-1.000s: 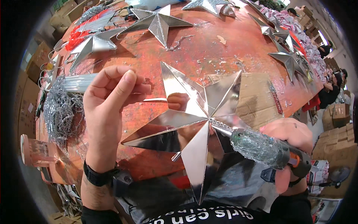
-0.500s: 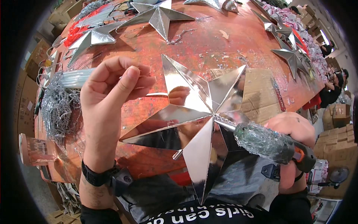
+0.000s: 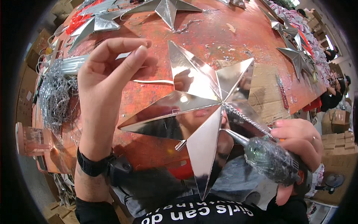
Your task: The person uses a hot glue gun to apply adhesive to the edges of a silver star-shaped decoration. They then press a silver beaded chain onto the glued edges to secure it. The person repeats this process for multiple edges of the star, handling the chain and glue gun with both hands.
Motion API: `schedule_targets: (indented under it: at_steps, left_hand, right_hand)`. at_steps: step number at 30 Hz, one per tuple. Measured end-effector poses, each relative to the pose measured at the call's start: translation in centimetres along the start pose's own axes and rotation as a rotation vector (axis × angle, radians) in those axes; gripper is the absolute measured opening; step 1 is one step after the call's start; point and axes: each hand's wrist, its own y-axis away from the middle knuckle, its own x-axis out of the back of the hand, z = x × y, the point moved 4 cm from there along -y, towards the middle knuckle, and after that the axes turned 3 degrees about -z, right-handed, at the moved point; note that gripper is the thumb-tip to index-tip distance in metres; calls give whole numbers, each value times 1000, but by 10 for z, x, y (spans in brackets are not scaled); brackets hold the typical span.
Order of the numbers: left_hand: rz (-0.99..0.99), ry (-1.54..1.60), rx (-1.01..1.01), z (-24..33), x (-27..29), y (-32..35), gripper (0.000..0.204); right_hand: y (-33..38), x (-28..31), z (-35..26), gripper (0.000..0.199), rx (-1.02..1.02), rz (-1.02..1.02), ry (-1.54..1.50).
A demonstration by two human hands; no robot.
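Note:
In front of me a shiny silver five-pointed star (image 3: 203, 138) extends over the near table edge. A silver bead-like cord (image 3: 246, 117) runs from its centre along a right-hand point toward my right hand (image 3: 300, 142). That hand is closed round a glue gun (image 3: 266, 158) wrapped in clear film, its nozzle over the star's lower right. The cord's end lies at the fingers; whether they grip it I cannot tell. My left hand (image 3: 112, 71) is raised left of the star, thumb and forefinger tips close together in a pinch. Anything between them is too small to make out.
Silver garland (image 3: 59, 97) is heaped at left, beside translucent sticks (image 3: 74, 64). A pinkish see-through cup (image 3: 35, 140) stands at the left edge. More silver stars (image 3: 166, 13) lie farther back. Cardboard (image 3: 263, 87) lies under the star's right side. Other people (image 3: 332, 93) are at far right.
The glue gun's nozzle has moved down and right from the star's centre, exposing the cord along the point. My left hand has risen slightly. The star has shifted slightly in view.

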Motion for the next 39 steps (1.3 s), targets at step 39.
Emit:
schedule_targets:
  at_steps: [39]
  left_hand:
    - [1,-23,73,-7,-4,-7,10]
  right_hand:
    - [13,2,-35,25,-26,-353,101]
